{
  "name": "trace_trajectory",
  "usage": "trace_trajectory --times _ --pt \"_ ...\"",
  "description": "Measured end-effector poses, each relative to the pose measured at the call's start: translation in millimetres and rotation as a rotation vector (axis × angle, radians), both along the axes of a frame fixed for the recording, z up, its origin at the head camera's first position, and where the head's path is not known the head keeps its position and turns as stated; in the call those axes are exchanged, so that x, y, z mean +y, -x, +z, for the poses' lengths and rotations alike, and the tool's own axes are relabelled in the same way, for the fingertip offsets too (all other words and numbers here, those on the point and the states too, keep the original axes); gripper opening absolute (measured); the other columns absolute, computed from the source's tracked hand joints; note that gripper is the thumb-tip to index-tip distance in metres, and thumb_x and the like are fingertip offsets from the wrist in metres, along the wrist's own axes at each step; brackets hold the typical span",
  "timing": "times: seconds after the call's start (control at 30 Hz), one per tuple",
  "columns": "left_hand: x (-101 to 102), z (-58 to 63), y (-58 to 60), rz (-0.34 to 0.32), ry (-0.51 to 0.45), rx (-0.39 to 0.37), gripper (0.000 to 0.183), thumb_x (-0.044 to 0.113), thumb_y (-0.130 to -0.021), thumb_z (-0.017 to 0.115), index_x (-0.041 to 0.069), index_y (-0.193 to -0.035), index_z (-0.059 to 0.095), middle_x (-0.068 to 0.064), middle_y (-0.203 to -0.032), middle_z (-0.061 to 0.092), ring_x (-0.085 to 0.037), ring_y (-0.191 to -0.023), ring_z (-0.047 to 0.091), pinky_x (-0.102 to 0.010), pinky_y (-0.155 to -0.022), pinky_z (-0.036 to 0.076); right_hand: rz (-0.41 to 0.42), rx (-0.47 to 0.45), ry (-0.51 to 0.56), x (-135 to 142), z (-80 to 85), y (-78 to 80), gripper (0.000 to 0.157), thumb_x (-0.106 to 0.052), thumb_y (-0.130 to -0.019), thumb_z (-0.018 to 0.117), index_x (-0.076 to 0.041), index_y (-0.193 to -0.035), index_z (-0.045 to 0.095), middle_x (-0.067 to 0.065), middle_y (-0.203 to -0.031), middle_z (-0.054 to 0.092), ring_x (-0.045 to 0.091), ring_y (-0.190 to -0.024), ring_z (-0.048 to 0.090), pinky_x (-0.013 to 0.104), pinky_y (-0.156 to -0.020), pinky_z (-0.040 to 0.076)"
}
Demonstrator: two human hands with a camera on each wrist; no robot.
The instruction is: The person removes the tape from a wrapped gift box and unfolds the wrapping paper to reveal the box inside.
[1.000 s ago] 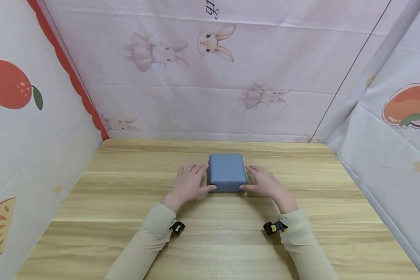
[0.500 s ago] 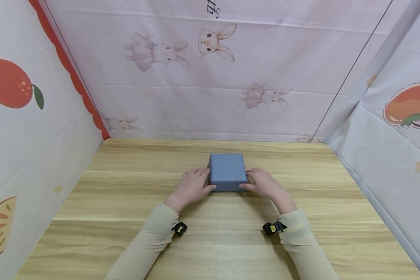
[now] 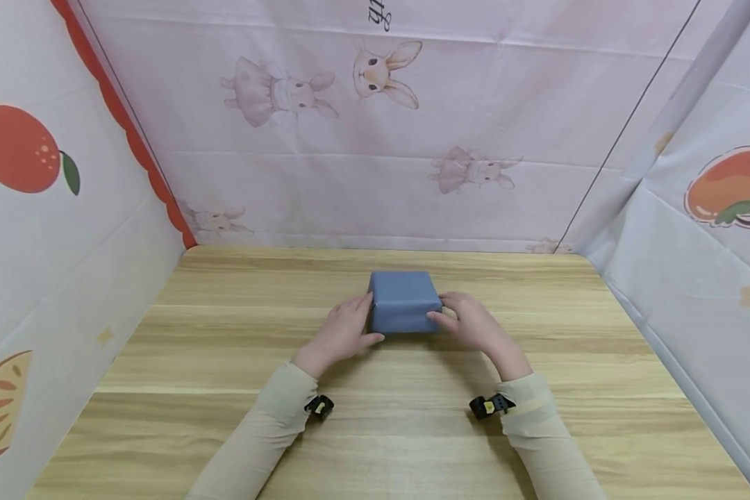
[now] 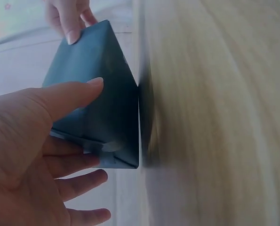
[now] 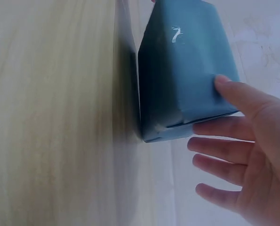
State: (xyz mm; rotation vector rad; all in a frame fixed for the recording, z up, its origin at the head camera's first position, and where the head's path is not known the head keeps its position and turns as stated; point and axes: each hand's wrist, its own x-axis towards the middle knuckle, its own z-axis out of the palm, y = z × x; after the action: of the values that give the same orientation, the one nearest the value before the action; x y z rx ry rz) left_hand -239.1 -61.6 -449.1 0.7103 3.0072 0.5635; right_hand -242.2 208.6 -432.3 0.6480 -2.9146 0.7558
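A blue box (image 3: 405, 298), plain and closed, stands tilted near the back middle of the table, its near side raised. My right hand (image 3: 471, 321) pinches its right end, thumb on the front face and index finger at the end face. In the right wrist view, the other right fingers (image 5: 220, 167) stretch out below the box. My left hand (image 3: 342, 328) is at the left end, fingers fairly straight against that side. Its thumb (image 4: 76, 96) lies in front of the box and looks apart from it. The box's underside is hidden.
The wood-grain table (image 3: 375, 430) ends at a pale curtain (image 3: 325, 194) printed with rabbits. Fruit-printed cloths hang as walls on the left (image 3: 56, 278) and right (image 3: 694, 278). Each wrist wears a small black strapped device.
The box has tilted, its front face coming up and its top slanting away. My right thumb has risen with it. My left hand first moved in to the box, then stayed nearly in place.
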Motion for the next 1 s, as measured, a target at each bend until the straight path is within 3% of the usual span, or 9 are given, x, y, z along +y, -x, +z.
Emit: trace_trajectory --times 0.2,0.5,0.77,1.0 --pt "-2.3 6.1 0.4 0.01 -0.085 0.039 0.084 0.034 -0.088 0.073 -0.004 -0.15 0.03 -0.021 -0.149 0.044 -0.035 -0.136 0.045 -0.048 -0.113 0.038 -0.023 0.003 0.074 -5.9 2.8 0.0 0.039 -0.041 -0.097 0.057 -0.006 -0.109 0.07 0.011 -0.113 0.072 0.029 -0.109 0.066 0.048 -0.095 0.052" --pt "-5.7 13.1 3.9 0.004 -0.335 0.045 0.075 0.03 -0.091 0.069 0.0 -0.149 0.033 -0.02 -0.145 0.048 -0.034 -0.133 0.048 -0.047 -0.112 0.039 -0.111 -0.066 0.207 -9.8 7.1 -4.2 0.06 -0.045 -0.101 0.046 0.004 -0.135 0.054 0.025 -0.136 0.057 0.041 -0.129 0.051 0.055 -0.106 0.042" --pt "-4.8 13.9 3.3 0.05 -0.497 -0.056 0.072 0.042 -0.094 0.063 0.005 -0.149 0.036 -0.014 -0.141 0.051 -0.029 -0.131 0.05 -0.046 -0.109 0.043 -0.105 -0.068 0.313 -8.8 6.1 -5.9 0.062 -0.045 -0.105 0.036 0.004 -0.142 0.045 0.025 -0.136 0.057 0.04 -0.127 0.054 0.055 -0.104 0.044" --pt "-1.8 13.7 4.0 0.091 -0.604 -0.081 0.059 0.042 -0.096 0.059 0.006 -0.141 0.047 -0.009 -0.124 0.062 -0.023 -0.114 0.06 -0.042 -0.096 0.053 -0.077 -0.052 0.357 -10.7 7.4 -6.7 0.061 -0.043 -0.1 0.05 -0.002 -0.144 0.043 0.023 -0.132 0.06 0.038 -0.123 0.058 0.056 -0.101 0.046"
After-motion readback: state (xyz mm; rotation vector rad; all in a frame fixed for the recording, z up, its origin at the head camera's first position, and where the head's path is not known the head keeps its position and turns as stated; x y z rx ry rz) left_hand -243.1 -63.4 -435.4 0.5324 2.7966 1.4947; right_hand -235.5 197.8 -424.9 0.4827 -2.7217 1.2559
